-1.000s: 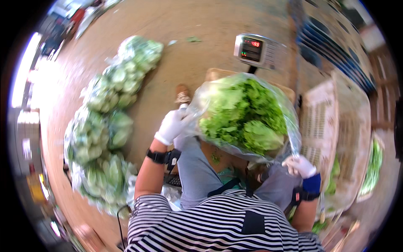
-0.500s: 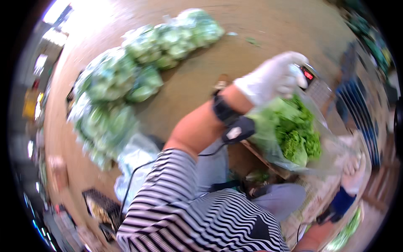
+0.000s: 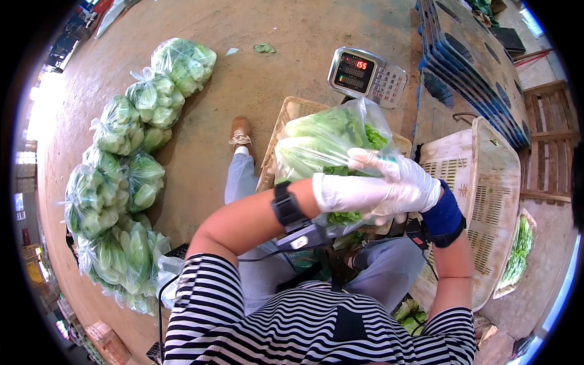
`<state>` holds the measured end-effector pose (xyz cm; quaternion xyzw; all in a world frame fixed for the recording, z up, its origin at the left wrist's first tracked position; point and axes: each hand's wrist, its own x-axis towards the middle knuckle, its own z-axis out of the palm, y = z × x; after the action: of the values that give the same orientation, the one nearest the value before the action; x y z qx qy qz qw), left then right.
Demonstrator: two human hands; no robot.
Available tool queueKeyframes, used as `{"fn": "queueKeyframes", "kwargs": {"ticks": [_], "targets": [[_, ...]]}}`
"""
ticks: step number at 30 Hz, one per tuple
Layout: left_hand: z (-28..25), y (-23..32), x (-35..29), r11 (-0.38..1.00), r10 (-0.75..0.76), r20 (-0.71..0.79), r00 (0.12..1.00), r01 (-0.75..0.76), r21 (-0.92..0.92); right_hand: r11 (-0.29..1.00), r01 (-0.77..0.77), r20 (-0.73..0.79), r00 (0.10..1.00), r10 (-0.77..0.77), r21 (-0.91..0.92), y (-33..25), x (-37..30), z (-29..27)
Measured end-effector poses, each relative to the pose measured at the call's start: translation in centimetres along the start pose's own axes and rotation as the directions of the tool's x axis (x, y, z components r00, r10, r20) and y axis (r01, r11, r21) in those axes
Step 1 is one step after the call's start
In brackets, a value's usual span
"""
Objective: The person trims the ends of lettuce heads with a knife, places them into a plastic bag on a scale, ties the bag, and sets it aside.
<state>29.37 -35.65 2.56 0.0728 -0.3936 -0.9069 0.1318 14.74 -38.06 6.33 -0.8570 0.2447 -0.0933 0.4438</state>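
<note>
A clear plastic bag (image 3: 298, 152) filled with green lettuce (image 3: 328, 126) lies before me on a yellowish plastic crate (image 3: 296, 108). My left hand (image 3: 350, 193), in a white glove, reaches across the bag's near right side. Close over it lies my right hand (image 3: 407, 182), also gloved, above a blue wristband. Both hands are closed on the bag's gathered plastic, though the left fingers are partly hidden by the right hand. Leafy ends of the lettuce show beside and below the gloves. Just beyond the crate stands a scale display (image 3: 367, 77) with lit red digits and a keypad.
Several tied bags of lettuce (image 3: 115, 125) line the floor at left. A tall off-white crate (image 3: 496, 164) stands by my right arm, with loose greens (image 3: 517, 252) beyond it. Blue-edged stacked panels (image 3: 468, 73) and a wooden pallet (image 3: 547, 143) are at far right.
My view has shifted, bringing the whole scale display into sight. My hands, apart before on the bag's edges, have come together at its side. The bag has been laid over, lettuce bases toward the left.
</note>
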Motion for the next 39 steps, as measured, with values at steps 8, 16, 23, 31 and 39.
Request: {"fn": "queueKeyframes", "kwargs": {"ticks": [8, 16, 23, 31, 39], "targets": [[-9.9, 1.0, -5.4, 0.343, 0.002, -0.429, 0.903, 0.403, 0.848, 0.935, -0.238, 0.139, 0.949, 0.282, -0.264, 5.4, -2.7, 1.9], [-9.3, -2.1, -4.3, 0.961, 0.276, -0.525, 0.805, -0.243, 0.133, 0.383, -0.259, 0.068, 0.893, 0.446, 0.887, 6.5, -6.0, 10.8], [-14.4, -5.3, -6.8, 0.874, 0.261, -0.792, 0.552, 0.212, 0.437, 0.061, 0.585, -0.454, 0.554, 0.698, 0.809, 6.7, -4.4, 10.4], [-8.1, -8.1, -9.1, 0.707, 0.207, -0.710, 0.673, 0.399, 0.584, -0.097, 0.629, -0.047, 0.209, 0.977, 0.771, 16.0, -0.9, 4.4], [-3.4, -10.6, -7.1, 0.165, 0.607, -0.202, 0.768, 0.127, 0.978, -0.366, 0.662, 0.049, 0.446, 0.894, 0.654, 32.2, -4.7, 3.3]]}}
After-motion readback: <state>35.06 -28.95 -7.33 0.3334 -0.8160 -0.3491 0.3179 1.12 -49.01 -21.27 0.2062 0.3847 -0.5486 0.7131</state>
